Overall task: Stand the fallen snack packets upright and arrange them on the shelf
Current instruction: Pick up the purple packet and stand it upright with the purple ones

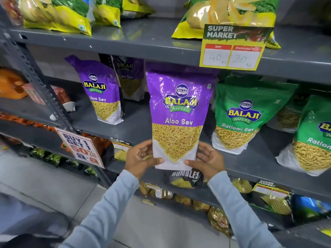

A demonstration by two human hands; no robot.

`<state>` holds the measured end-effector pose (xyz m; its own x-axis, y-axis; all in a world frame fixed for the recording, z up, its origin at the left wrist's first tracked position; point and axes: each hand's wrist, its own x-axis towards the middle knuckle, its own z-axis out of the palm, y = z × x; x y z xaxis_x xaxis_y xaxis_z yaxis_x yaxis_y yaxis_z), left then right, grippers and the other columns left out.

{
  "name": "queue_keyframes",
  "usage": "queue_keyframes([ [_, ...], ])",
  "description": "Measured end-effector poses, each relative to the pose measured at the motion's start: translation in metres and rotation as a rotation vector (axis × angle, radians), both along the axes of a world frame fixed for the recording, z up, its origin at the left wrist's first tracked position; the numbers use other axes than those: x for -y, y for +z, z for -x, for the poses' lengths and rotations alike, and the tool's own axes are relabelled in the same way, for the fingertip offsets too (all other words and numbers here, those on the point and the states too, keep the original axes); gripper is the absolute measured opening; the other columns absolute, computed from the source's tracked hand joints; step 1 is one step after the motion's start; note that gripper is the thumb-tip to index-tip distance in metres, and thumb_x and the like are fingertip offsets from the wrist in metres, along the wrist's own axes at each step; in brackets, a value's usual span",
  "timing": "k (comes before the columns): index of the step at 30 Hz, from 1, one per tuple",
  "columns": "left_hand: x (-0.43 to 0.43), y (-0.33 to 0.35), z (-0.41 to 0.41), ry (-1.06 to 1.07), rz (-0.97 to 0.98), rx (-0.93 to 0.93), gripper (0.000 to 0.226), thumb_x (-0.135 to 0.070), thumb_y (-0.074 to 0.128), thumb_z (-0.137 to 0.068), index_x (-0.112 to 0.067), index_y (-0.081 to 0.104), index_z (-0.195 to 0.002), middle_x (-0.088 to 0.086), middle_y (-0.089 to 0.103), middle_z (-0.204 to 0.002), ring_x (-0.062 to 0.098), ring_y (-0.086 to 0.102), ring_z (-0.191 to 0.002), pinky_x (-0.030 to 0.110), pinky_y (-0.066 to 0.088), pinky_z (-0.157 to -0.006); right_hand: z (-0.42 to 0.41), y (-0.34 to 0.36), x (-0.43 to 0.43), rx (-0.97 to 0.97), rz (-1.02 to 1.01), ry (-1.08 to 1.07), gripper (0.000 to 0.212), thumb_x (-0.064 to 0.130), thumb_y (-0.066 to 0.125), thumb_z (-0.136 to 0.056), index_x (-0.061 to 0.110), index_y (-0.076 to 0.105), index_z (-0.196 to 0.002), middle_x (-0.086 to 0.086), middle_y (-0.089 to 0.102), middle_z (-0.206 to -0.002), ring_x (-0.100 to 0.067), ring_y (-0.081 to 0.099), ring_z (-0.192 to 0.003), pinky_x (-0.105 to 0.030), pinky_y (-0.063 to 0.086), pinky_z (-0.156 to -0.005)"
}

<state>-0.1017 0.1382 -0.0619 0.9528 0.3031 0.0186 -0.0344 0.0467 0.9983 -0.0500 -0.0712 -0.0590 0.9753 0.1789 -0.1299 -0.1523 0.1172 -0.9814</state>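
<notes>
I hold a purple Aloo Sev packet (177,113) upright in front of the middle grey shelf (136,129). My left hand (141,158) grips its lower left corner and my right hand (207,161) grips its lower right corner. Its base hangs just past the shelf's front edge. A second purple Aloo Sev packet (102,92) stands upright on the shelf to the left, with a third (130,77) behind it in shadow. Green Ratlami Sev packets (240,115) stand to the right, another (311,138) at the far right.
A yellow price tag (232,49) hangs from the upper shelf edge, just above the held packet's right side. Green-yellow chip bags (59,13) lie on the top shelf. A "Buy 1 Get 1" sign (80,147) hangs at lower left. Dark and golden packets fill the lower shelves.
</notes>
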Motion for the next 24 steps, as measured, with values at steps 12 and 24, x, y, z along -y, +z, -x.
queue_keyframes([
  [12, -0.027, -0.033, -0.105, 0.133, -0.284, -0.065, 0.063, 0.016, 0.068, -0.055, -0.025, 0.052, -0.1, 0.008, 0.068, -0.099, 0.019, 0.061, -0.089, 0.035, 0.055, -0.086, -0.085, -0.02, -0.077, 0.012, 0.226, -0.163, 0.058, -0.021, 0.07, -0.06, 0.013, 0.047, -0.101, 0.0, 0.061, -0.087, -0.024, 0.059, -0.09, -0.05, 0.051, -0.093],
  [24, -0.044, -0.056, -0.16, 0.161, -0.493, -0.258, 0.038, -0.003, 0.07, -0.075, -0.006, 0.045, -0.103, 0.014, 0.06, -0.099, 0.021, 0.052, -0.084, 0.025, 0.042, -0.078, -0.13, -0.056, -0.104, 0.065, 0.544, -0.179, 0.055, 0.002, 0.066, -0.073, 0.021, 0.042, -0.119, -0.019, 0.065, -0.109, -0.027, 0.063, -0.093, -0.037, 0.05, -0.089],
])
